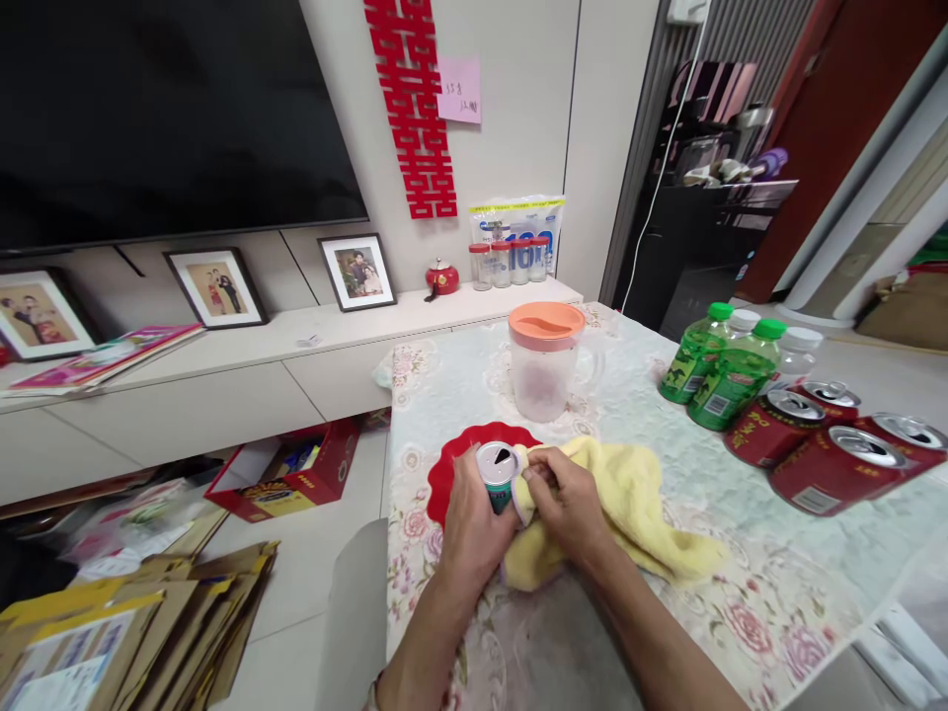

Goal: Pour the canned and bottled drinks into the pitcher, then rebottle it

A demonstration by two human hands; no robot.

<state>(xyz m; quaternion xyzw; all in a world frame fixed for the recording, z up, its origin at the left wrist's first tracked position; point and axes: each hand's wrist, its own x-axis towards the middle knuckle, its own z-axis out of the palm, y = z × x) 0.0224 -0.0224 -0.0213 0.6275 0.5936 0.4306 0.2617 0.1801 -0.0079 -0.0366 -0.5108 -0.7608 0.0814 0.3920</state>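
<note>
My left hand (pixel 474 518) is wrapped round an opened green can (pixel 496 476) with a silver top, held upright over a red scalloped plate (pixel 442 481). Pinched in the fingers of my right hand (pixel 567 499) is the edge of a yellow cloth (pixel 629 484), which touches the right side of the can's rim. The rest of the cloth spreads over the table to the right and hangs below my hands. Behind the cloth stands a clear pitcher (pixel 544 380) with an orange lid.
On the flowered tablecloth (pixel 741 583), several red cans (pixel 836 469) and green-labelled bottles (pixel 733 375) stand at the right. A white cabinet (pixel 296 341) with framed photos runs along the wall. Flattened cardboard (pixel 148 632) and a red box (pixel 296 479) lie on the floor at left.
</note>
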